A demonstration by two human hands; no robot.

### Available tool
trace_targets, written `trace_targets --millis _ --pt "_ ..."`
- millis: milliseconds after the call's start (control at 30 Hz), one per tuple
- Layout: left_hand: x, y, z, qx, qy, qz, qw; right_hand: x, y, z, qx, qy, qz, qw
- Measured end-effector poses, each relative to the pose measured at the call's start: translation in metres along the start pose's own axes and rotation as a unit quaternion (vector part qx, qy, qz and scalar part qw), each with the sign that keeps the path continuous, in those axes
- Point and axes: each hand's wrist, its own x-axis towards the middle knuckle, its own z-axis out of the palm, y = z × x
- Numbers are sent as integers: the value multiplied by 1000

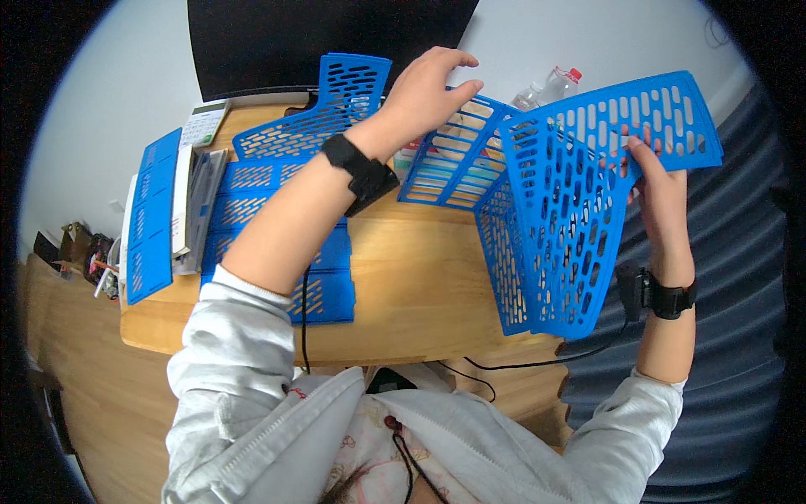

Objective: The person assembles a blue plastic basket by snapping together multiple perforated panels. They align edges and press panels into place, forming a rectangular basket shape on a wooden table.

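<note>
My right hand is closed on a blue perforated plastic side panel of a file rack, its thumb on the near face and its fingers showing through the slots. The panel stands tilted over the right side of the desk, and more blue slotted panels stand joined or pressed against it behind and to its left. My left hand is raised beside the upper edge of a blue grid panel. Its thumb and index finger are apart, with nothing seen between them. Both wrists wear black straps with small devices.
Flat blue slotted panels lie on the wooden desk at left. Another blue side panel leans near the black monitor. Books and folders stand at far left. A red-capped bottle is behind the rack; a black cable hangs over the front edge.
</note>
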Motion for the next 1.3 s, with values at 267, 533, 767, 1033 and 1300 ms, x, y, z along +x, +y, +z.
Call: trace_targets --millis 267,533,767,1033,1300 --pt "29 -8 31 -31 -169 -87 981 33 5 -3 -16 20 -24 999" --pt "33 -14 33 -93 -274 -127 949 50 14 4 -35 17 -30 999" --pt "34 -18 34 -101 -292 -107 945 80 -2 -2 -176 -79 -43 980" --pt "33 -20 35 -114 -284 -94 947 104 -3 11 -190 -148 18 970" --pt "32 -18 33 -115 -277 -95 949 93 -15 19 -190 -165 -9 968"
